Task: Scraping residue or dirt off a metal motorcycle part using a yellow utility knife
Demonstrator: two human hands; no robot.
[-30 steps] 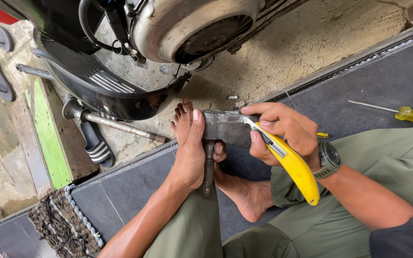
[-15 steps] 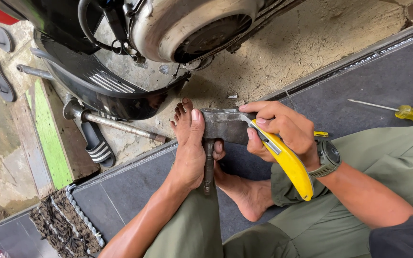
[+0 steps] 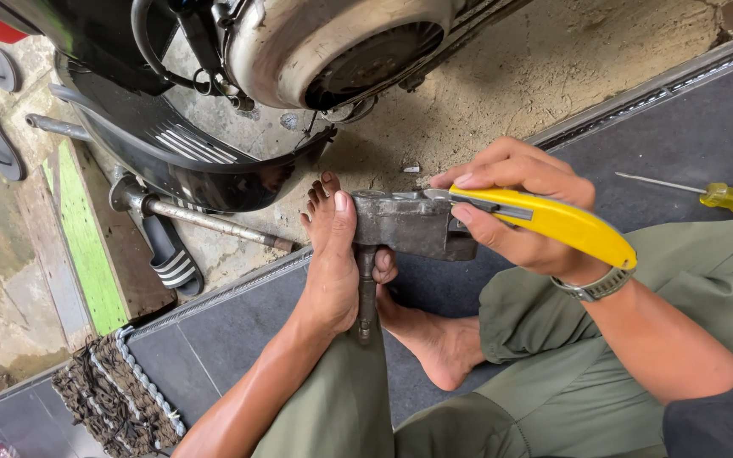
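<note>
My right hand grips a yellow utility knife. Its blade tip rests on the top edge of a grey metal part. That part has a rusty shaft pointing down and is clamped between my two bare feet: the left foot presses its left side, and the toes of the right foot curl round the shaft. My right wrist carries a metal watch. My left hand is out of view.
A scooter's black underside and grey engine cover hang close in front. A yellow-handled screwdriver lies on the dark mat to the right. Sandals, a green plank and a woven mat lie to the left.
The knife's handle has swung up from pointing steeply down to lying nearly level, with the blade still at the part's top edge. The feet and the part have stayed put.
</note>
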